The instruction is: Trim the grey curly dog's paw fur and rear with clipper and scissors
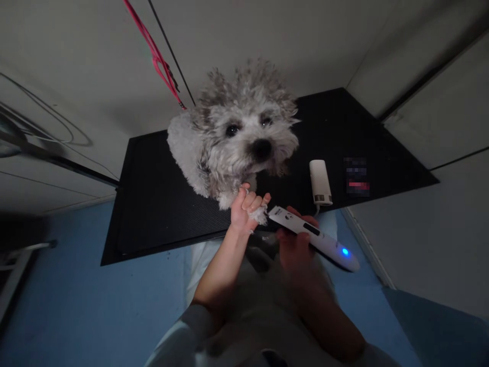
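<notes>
A curly grey-and-white dog (237, 132) sits on a black grooming table (153, 204), its head facing me. My left hand (244, 204) is closed around the dog's front paw (259, 215), whose white fur sticks out beyond my fingers. In my right hand (296, 244) lies a white hair clipper (313, 237) with a lit blue light. The clipper's blade end points up and left, close to the paw; whether it touches the fur I cannot tell.
Right of the dog stands a white device (320, 182) with a cord, beside a small blurred item (357, 176). A red leash (156, 56) runs from above down behind the dog. Thin cables (49, 114) hang at the left wall, above the blue floor (95, 295).
</notes>
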Demonstrator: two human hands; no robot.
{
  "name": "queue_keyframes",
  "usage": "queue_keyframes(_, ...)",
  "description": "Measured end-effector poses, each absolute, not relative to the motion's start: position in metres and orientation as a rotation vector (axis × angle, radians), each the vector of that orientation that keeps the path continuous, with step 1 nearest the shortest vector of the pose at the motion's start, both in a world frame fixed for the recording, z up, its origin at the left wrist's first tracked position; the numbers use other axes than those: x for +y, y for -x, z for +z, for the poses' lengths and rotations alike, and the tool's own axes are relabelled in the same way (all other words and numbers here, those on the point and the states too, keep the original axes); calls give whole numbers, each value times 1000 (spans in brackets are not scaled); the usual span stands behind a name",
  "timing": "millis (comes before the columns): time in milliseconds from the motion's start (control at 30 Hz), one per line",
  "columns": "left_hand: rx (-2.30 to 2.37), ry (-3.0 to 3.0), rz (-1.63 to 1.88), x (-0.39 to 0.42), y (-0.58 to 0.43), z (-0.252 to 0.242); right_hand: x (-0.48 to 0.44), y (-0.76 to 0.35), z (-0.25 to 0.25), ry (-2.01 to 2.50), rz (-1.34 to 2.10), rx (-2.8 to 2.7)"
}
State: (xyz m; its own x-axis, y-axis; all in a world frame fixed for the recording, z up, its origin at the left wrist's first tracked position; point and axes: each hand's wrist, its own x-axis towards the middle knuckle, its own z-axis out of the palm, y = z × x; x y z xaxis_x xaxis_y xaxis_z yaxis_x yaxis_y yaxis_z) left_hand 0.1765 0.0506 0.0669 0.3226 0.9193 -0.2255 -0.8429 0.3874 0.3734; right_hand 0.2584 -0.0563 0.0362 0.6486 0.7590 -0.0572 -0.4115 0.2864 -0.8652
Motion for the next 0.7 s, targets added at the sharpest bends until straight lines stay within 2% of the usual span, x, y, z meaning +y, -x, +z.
queue_keyframes(67, 443, -202, 1170, 51, -174, 67, -55, -268, 36, 979, 887, -454)
queue_keyframes(200, 537, -255, 1149, 53, -171, 64, -47, -277, 54, 1030, 1381, -857)
queue_keyframes(267, 555, -284, 1119, 56, -169, 62, -39, -273, 64, 1067, 1437, -1047)
queue_keyframes(333, 548, -313, 1094, 58, -166, 59, -33, -265, 68, 1103, 1317, -1163)
queue_keyframes(533, 733, -543, 956, 32, -150, 47, -28, -259, 41, 1138, 572, -1447)
queue_keyframes(633, 882, -858, 897, 17, -144, 47, -29, -267, 31, 1085, 430, -1706)
queue_keyframes(700, 1023, -1018, 983, 18, -145, 49, -30, -270, 30, 1084, 393, -1833)
